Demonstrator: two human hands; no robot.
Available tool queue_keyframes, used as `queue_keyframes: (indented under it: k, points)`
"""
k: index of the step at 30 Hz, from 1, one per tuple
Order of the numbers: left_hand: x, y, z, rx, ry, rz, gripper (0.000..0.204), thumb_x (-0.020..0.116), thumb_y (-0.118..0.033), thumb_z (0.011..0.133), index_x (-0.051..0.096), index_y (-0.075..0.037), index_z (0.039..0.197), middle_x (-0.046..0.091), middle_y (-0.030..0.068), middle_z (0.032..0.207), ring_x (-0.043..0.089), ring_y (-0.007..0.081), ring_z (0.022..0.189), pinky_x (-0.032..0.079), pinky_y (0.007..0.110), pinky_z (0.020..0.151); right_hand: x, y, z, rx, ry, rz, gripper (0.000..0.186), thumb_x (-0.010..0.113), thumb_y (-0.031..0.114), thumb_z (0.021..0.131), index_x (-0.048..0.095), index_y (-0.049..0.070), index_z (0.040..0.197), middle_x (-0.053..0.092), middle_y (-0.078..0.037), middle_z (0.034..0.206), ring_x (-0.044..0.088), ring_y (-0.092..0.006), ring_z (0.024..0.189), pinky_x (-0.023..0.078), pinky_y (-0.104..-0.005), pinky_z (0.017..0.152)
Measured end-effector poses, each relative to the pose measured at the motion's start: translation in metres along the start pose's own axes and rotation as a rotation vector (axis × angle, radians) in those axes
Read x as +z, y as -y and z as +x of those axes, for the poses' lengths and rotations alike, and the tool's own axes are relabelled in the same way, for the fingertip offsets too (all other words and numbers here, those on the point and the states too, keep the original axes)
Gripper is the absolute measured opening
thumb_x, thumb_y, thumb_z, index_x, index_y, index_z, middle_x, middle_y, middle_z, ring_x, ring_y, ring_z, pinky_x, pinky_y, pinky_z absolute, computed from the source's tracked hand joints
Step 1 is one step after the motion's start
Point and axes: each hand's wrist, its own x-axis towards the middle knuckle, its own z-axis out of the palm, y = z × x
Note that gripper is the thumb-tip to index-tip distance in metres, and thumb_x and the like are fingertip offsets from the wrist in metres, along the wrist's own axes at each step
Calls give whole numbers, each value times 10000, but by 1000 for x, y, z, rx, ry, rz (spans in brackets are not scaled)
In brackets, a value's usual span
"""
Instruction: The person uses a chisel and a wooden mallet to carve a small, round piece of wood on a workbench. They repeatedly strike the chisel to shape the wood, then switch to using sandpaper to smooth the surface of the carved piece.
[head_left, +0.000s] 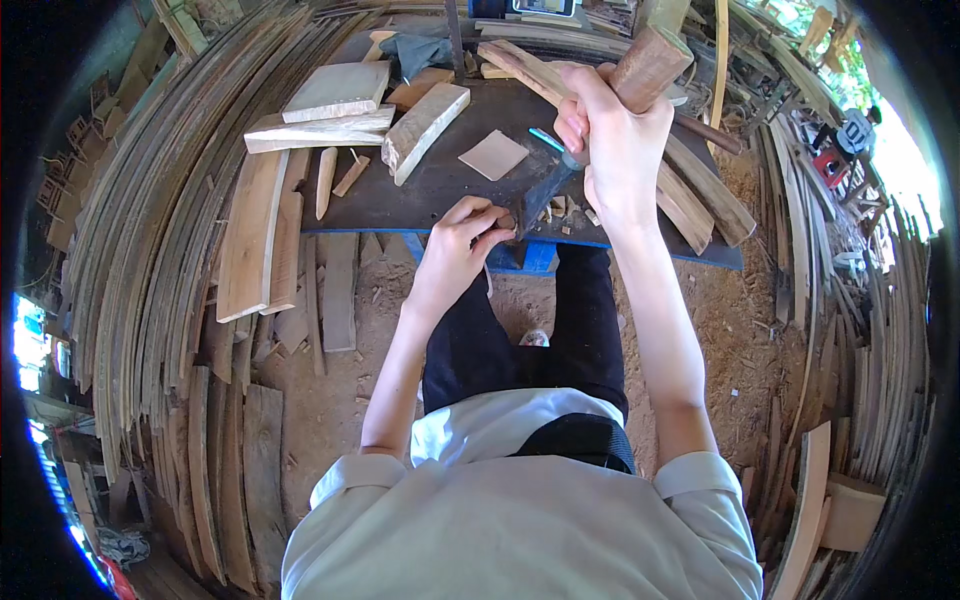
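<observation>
My right hand (625, 140) is wrapped round the thick round wooden handle of a chopping knife (648, 72). Its dark metal blade (543, 198) slants down to the left, toward the front edge of the worktable. There my left hand (450, 255) pinches a small wood piece (507, 222) between thumb and fingers, close beside the blade's lower end. Whether the blade touches the piece I cannot tell. Small wood chips (560, 207) lie just right of the blade. A thin square wood piece (493, 155) rests flat beyond my left hand.
The dark worktable (410, 195) has a blue front edge. Thick wood blocks (337, 92) and a pointed peg (326, 183) lie on its left, a teal pen (546, 139) near the middle, long billets (690, 195) at right. Stacked planks (150, 230) line both sides.
</observation>
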Motion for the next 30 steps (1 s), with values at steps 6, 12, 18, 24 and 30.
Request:
queue_keyframes:
  k: [6, 12, 18, 24, 30]
  points:
    - [7, 0, -1, 22, -46, 14, 234, 750, -74, 803, 699, 8, 1017, 654, 124, 1010, 666, 280, 884, 534, 361, 788, 3, 2, -1, -15, 0, -108, 163, 639, -25, 811, 530, 3, 693, 442, -1, 559, 400, -82, 441, 301, -248, 415]
    - [8, 3, 0, 19, -30, 16, 237, 753, -78, 804, 701, -1, 1023, 651, 124, 994, 663, 271, 868, 534, 359, 779, 2, -11, 7, 16, 20, -52, 153, 625, -30, 808, 518, 13, 708, 448, 0, 562, 410, -71, 448, 306, -247, 410]
    - [-4, -6, -4, -15, -96, -183, 270, 729, -49, 841, 699, -3, 1104, 642, 83, 1019, 612, 161, 865, 496, 287, 786, -7, -10, 11, 36, -46, 5, 142, 635, -35, 805, 522, 5, 729, 437, 0, 576, 414, -80, 451, 305, -244, 406]
    - [-22, -37, -30, -274, -210, -1049, 233, 617, -141, 971, 690, 13, 1130, 648, 94, 1134, 607, 130, 940, 488, 265, 843, -53, -19, 14, -6, -224, 120, 228, 658, -3, 813, 472, 50, 693, 419, 16, 577, 395, -75, 440, 319, -248, 408]
    - [-9, -32, -24, -270, -303, -542, 241, 587, -182, 1000, 708, 27, 1002, 673, 63, 961, 587, 87, 758, 453, 233, 681, -103, -42, -7, -110, -461, 348, 328, 678, 106, 895, 415, 87, 699, 405, 5, 649, 415, -99, 572, 369, -291, 522]
